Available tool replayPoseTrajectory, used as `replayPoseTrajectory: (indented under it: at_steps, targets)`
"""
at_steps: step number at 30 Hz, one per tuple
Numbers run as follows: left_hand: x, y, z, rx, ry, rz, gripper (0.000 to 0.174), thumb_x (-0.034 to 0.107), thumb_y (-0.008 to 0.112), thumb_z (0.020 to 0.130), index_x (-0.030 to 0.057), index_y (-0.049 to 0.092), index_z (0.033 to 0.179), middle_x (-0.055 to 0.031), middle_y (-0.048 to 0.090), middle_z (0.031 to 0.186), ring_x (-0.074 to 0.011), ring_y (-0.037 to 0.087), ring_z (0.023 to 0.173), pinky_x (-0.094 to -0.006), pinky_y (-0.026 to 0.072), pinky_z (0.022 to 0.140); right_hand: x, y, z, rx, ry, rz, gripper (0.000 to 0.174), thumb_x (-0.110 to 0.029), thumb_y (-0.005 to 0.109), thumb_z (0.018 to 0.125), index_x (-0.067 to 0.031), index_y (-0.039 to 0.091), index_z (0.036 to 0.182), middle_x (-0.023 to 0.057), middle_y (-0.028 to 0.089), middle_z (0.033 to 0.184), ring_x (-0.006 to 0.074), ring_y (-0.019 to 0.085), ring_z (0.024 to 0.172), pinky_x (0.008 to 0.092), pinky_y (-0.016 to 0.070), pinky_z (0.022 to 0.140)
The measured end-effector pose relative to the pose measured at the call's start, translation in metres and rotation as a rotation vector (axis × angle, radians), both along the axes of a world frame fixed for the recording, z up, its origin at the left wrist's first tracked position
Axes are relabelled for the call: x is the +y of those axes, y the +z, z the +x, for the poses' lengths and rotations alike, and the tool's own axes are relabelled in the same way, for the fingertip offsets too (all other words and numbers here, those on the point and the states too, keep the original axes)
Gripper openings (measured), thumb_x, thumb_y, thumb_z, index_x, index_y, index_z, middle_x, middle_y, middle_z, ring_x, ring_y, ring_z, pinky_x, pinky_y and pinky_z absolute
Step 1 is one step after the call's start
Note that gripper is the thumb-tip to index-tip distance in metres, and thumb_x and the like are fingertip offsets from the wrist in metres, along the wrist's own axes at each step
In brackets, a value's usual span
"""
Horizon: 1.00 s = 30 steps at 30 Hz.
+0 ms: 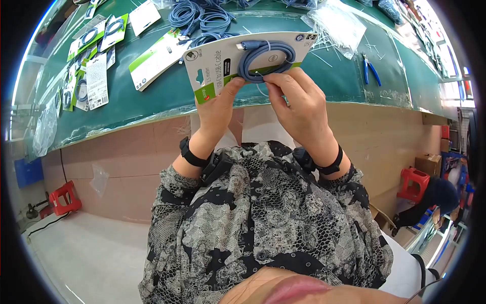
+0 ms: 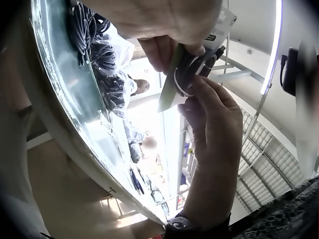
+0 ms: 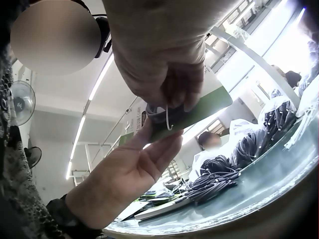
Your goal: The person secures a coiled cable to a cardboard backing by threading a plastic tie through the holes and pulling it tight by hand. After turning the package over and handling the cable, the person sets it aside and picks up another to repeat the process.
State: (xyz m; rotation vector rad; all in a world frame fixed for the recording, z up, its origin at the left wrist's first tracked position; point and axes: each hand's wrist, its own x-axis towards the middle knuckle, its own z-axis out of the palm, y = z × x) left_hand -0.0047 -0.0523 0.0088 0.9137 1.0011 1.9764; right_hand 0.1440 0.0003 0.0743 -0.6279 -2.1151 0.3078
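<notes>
Held up over the table's near edge is a white and green cardboard card [image 1: 208, 66] printed for a USB-C cable. A coiled blue USB-C cable [image 1: 244, 63] lies against its front, with a white loop at the top. My left hand [image 1: 216, 112] grips the card's lower edge, thumb in front by the coil and fingers behind. At the coil's bottom, my right hand [image 1: 302, 104] pinches a thin white zip tie [image 1: 261, 91] between thumb and forefinger. In the right wrist view, the zip tie [image 3: 168, 119] curves out below the coil, over the card's green edge.
Bundles of blue cables [image 1: 188, 15] lie behind the card on the green table [image 1: 152, 104]. Carded cables [image 1: 88, 36] and blank cards [image 1: 157, 58] are at left. At right are loose white zip ties [image 1: 324, 38], a plastic bag [image 1: 347, 30] and blue-handled cutters [image 1: 371, 70].
</notes>
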Motion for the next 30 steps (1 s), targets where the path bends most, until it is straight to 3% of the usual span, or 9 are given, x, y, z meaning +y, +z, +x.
replayPoseTrajectory:
  at_steps: [5,10,18,21,24,30]
  targets:
    - [-0.004,0.004,0.000,0.262,0.091,0.036,0.027,-0.002,0.066,0.081,-0.0020,0.059,0.107,-0.0076,0.065,0.098,-0.0129,0.061,0.087,-0.0239,0.0509,0.073,0.000,-0.001,0.000,0.011,0.014,-0.025,0.017,0.005,0.067,0.072,-0.0013,0.064,0.087,0.0087,0.058,0.076,0.0214,0.057,0.061,0.0304,0.0454,0.053]
    - [-0.006,0.001,0.000,0.072,0.079,0.050,0.022,-0.001,0.066,0.081,-0.0020,0.061,0.102,-0.0076,0.066,0.096,-0.0133,0.062,0.085,-0.0244,0.0515,0.073,-0.001,-0.001,-0.002,0.059,0.019,-0.051,0.016,0.006,0.066,0.073,-0.0011,0.064,0.087,0.0091,0.059,0.078,0.0219,0.057,0.063,0.0306,0.0459,0.054]
    - [-0.004,0.016,-0.009,0.559,0.133,0.154,0.025,0.001,0.069,0.076,-0.0044,0.061,0.099,-0.0161,0.065,0.098,-0.0241,0.065,0.089,-0.0303,0.0539,0.074,-0.005,0.006,-0.003,0.031,0.037,-0.136,0.015,0.006,0.064,0.073,0.0001,0.063,0.087,0.0099,0.060,0.080,0.0235,0.058,0.065,0.0307,0.0467,0.056]
    - [0.002,0.016,-0.012,0.678,0.172,0.429,0.027,0.005,0.070,0.076,-0.0054,0.060,0.099,-0.0214,0.063,0.097,-0.0311,0.064,0.094,-0.0371,0.0542,0.079,-0.007,0.006,0.001,0.041,0.050,-0.183,0.016,0.006,0.063,0.073,0.0009,0.063,0.088,0.0109,0.061,0.083,0.0244,0.060,0.067,0.0301,0.0474,0.057]
    - [-0.002,0.027,-0.008,0.638,0.117,0.487,0.028,0.008,0.070,0.077,-0.0057,0.060,0.099,-0.0230,0.062,0.098,-0.0336,0.063,0.095,-0.0413,0.0533,0.082,-0.009,0.006,0.006,0.063,0.037,-0.163,0.020,0.005,0.064,0.071,0.0017,0.063,0.090,0.0131,0.063,0.089,0.0254,0.063,0.073,0.0297,0.0486,0.060]
    - [-0.010,0.031,-0.004,0.528,0.050,0.486,0.032,0.009,0.072,0.075,-0.0063,0.059,0.100,-0.0234,0.060,0.100,-0.0356,0.062,0.096,-0.0463,0.0518,0.086,-0.017,0.008,0.005,0.103,0.097,-0.122,0.018,0.006,0.063,0.073,0.0013,0.060,0.091,0.0129,0.060,0.088,0.0289,0.059,0.070,0.0340,0.0482,0.059]
